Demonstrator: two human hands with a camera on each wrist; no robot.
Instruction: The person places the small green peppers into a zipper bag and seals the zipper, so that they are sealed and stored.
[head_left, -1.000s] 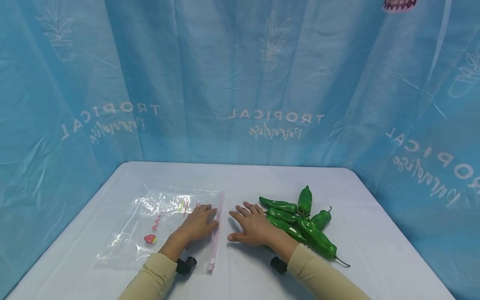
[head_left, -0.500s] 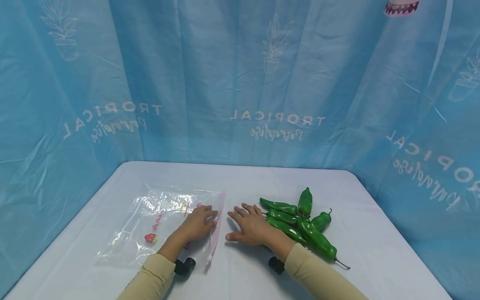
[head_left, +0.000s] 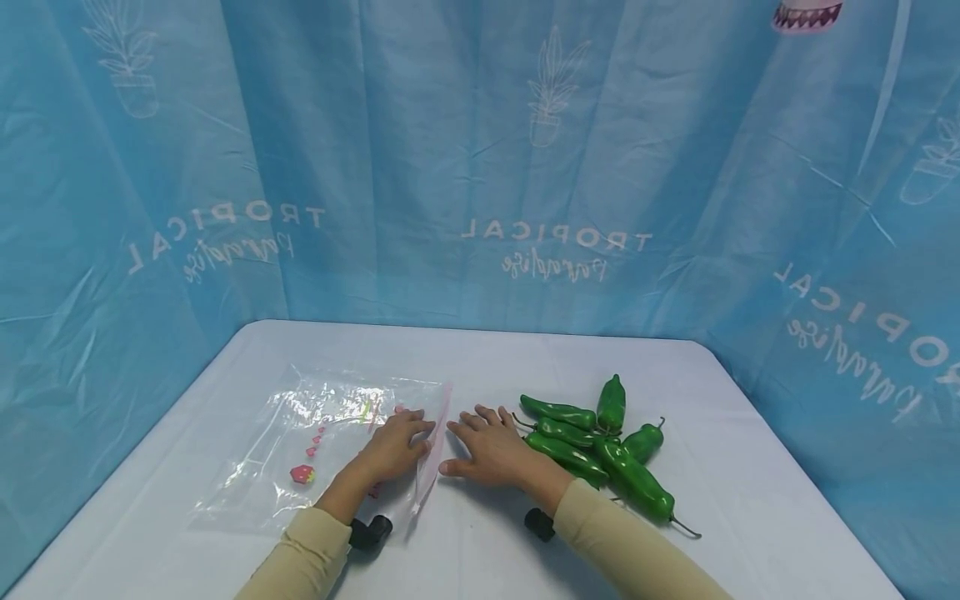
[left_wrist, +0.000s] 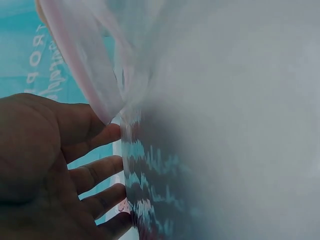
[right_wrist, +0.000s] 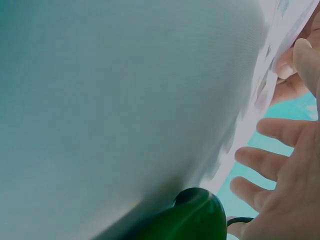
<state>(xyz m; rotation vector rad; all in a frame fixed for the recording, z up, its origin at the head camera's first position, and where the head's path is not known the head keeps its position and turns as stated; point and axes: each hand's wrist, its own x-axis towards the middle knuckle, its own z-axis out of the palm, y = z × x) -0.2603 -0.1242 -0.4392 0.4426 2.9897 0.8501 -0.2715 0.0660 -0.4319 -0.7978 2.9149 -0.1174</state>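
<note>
A clear plastic zip bag (head_left: 247, 467) with printed strawberries and a pink top edge lies flat on the left, its opening facing right. My left hand (head_left: 395, 446) is over the bag near that edge. In the left wrist view, its thumb and index finger pinch the pink bag edge (left_wrist: 75, 60), which stands raised, while the other fingers stretch out. My right hand (head_left: 487, 450) hovers palm down, fingers spread and holding nothing, between the bag opening and several green peppers (head_left: 633, 479). The right wrist view shows one pepper (right_wrist: 190, 220) beneath this hand.
The white table (head_left: 465, 567) has rounded far corners. Blue printed curtains (head_left: 420, 167) hang behind it and along both sides. A small black device (head_left: 371, 533) sits at the left wrist, and another black device (head_left: 538, 524) at the right.
My right hand has shifted slightly left, away from the peppers and toward the bag opening. The near end of the bag's pink edge has lifted a little. My left hand has hardly moved.
</note>
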